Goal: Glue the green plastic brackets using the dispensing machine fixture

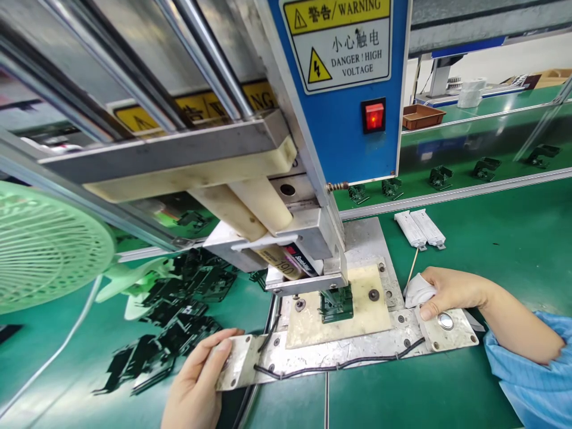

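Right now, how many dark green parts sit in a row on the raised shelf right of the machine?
5 dark green parts: one and one below the blue panel, then three further right along the shelf; more may be hidden behind the machine.

**Factory assembly workshop, at a bench press**

A blue press (339, 143) with a red switch (373, 115) and a high-voltage warning label (337, 50) stands on a green-matted workbench (447, 393). Rows of dark green parts (440, 177) line a second bench (473, 143) behind it, a brown tray (422, 117) sits farther back, and a loose blue work sleeve (522, 363) shows at the right.
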Demonstrator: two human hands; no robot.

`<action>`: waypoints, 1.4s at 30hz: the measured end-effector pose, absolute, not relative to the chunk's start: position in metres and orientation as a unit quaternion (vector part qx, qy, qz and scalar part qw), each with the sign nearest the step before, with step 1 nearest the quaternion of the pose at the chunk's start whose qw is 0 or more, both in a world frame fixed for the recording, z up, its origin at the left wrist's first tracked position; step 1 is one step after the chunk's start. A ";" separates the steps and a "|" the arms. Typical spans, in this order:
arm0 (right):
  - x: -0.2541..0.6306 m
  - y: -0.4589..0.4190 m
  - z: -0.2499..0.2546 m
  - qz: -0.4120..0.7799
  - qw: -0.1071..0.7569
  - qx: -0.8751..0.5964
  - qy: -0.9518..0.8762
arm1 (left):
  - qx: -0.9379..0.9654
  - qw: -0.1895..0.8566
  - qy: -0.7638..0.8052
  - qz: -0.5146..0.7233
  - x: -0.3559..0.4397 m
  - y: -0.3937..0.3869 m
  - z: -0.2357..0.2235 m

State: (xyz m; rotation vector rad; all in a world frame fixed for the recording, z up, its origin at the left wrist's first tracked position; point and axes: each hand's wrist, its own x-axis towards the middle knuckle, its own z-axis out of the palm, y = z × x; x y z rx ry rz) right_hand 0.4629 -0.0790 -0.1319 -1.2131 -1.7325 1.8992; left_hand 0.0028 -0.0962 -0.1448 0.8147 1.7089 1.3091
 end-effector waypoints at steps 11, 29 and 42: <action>0.463 -0.078 -0.133 0.658 0.148 -0.419 -0.608 | 0.343 0.396 0.679 0.514 0.001 -0.097 -0.147; 0.465 -0.078 -0.137 0.658 0.153 -0.426 -0.602 | 0.321 0.407 0.678 0.521 0.002 -0.097 -0.146; 0.466 -0.078 -0.138 0.657 0.151 -0.419 -0.608 | 0.322 0.403 0.681 0.520 0.006 -0.096 -0.141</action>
